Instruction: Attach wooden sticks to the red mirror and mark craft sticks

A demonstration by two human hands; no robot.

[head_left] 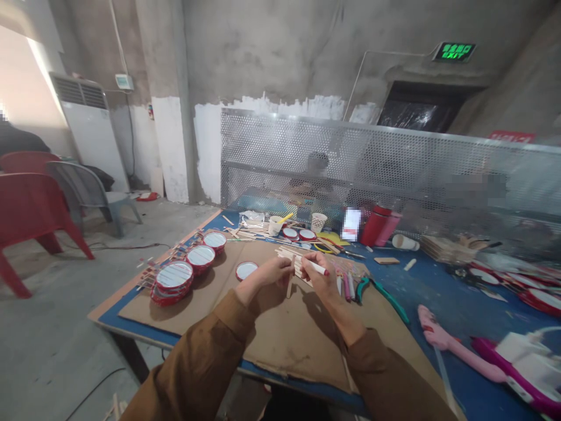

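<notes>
My left hand (277, 272) is closed on a flat wooden craft stick (290, 286), which points down over the cardboard sheet (298, 345). In my right hand (322, 280) is a white marker pen (316, 267) with a red end, held close beside the stick. Just behind both hands lies a row of pale wooden sticks (287, 252), partly hidden by my fingers. To the left of my left hand sits a small round red-rimmed disc (246, 269) with a white face. Stacks of similar red-rimmed discs (174, 276) with sticks attached stand at the table's left edge.
Green-handled pliers (385, 298) and several markers (348, 286) lie right of my hands. Farther right are a pink glue gun (456, 348) and a purple-and-white power strip (504, 365). Paper cups (318, 221), a phone (351, 224) and a red bottle (376, 226) stand before a perforated metal screen (272, 140).
</notes>
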